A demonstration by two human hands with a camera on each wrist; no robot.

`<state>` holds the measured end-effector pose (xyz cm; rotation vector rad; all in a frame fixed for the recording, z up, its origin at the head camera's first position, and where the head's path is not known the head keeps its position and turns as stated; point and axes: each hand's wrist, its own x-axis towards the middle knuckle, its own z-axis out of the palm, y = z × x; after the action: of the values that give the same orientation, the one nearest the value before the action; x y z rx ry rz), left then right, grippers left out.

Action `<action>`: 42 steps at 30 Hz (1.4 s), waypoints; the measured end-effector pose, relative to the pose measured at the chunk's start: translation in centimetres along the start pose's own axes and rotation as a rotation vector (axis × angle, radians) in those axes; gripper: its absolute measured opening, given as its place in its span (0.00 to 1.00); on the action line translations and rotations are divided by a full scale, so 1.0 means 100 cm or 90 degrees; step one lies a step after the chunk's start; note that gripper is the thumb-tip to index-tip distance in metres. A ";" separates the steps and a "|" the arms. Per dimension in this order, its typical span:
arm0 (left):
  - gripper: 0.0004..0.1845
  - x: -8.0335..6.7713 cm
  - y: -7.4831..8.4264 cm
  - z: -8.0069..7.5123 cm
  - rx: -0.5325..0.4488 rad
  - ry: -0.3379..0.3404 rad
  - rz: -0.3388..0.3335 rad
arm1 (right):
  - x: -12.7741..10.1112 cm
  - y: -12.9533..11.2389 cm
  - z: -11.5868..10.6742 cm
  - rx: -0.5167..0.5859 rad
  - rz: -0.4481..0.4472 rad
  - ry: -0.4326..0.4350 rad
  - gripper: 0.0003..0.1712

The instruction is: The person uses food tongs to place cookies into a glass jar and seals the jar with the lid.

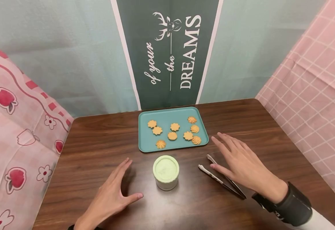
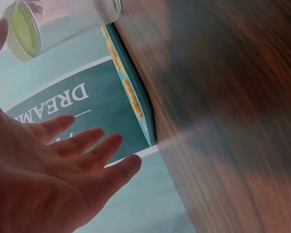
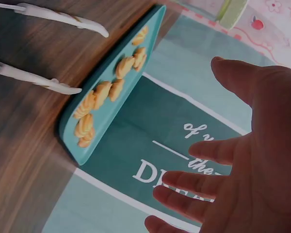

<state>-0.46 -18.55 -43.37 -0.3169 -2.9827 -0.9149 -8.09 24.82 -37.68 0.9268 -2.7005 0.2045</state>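
A clear jar with a pale green lid (image 1: 166, 171) stands upright near the middle of the table. To its left my left hand (image 1: 110, 193) hovers with fingers stretched and thumb spread, holding nothing. My right hand (image 1: 242, 161) is held over a pair of tongs (image 1: 217, 179), fingers extended and palm free. The tongs lie spread apart on the wood, with pale tips and dark metal arms. Behind the jar, a teal tray (image 1: 144, 140) carries several golden cookies (image 1: 172, 136). In the right wrist view, the tongs' tips (image 3: 63, 87) point toward the tray.
The brown wooden table (image 1: 92, 143) is bordered at the back by a blue-green cloth with a dark printed panel (image 1: 170, 99). A strawberry-patterned curtain (image 1: 15, 153) hangs on the left, a pink grid cloth (image 1: 314, 86) on the right.
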 end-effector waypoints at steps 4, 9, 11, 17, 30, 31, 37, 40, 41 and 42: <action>0.58 0.002 0.002 0.003 -0.017 -0.007 0.006 | 0.004 -0.002 -0.003 -0.005 -0.015 0.007 0.49; 0.56 0.006 0.005 0.007 -0.036 -0.011 0.025 | 0.011 -0.007 -0.008 -0.014 -0.036 0.010 0.49; 0.55 0.008 0.006 0.009 -0.046 -0.013 0.033 | 0.014 -0.009 -0.010 -0.017 -0.045 0.008 0.49; 0.55 0.011 0.010 0.013 -0.077 -0.033 0.037 | 0.019 -0.015 -0.018 -0.026 -0.053 -0.014 0.50; 0.60 0.023 0.017 0.023 -0.123 -0.030 0.068 | 0.031 -0.028 -0.030 -0.035 -0.072 -0.041 0.51; 0.61 0.024 0.017 0.023 -0.126 -0.029 0.066 | 0.031 -0.029 -0.031 -0.036 -0.074 -0.045 0.50; 0.63 0.027 0.020 0.026 -0.144 -0.032 0.077 | 0.036 -0.034 -0.034 -0.034 -0.085 -0.051 0.50; 0.64 0.029 0.021 0.028 -0.151 -0.036 0.083 | 0.038 -0.037 -0.034 -0.030 -0.088 -0.061 0.49; 0.64 0.029 0.021 0.029 -0.155 -0.037 0.083 | 0.039 -0.038 -0.034 -0.030 -0.089 -0.065 0.50; 0.65 0.030 0.021 0.029 -0.158 -0.038 0.082 | 0.040 -0.039 -0.034 -0.028 -0.090 -0.068 0.50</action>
<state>-2.78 -14.62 -44.42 -0.5414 -2.8593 -1.2831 -7.94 20.17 -33.04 1.1394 -2.7086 0.0692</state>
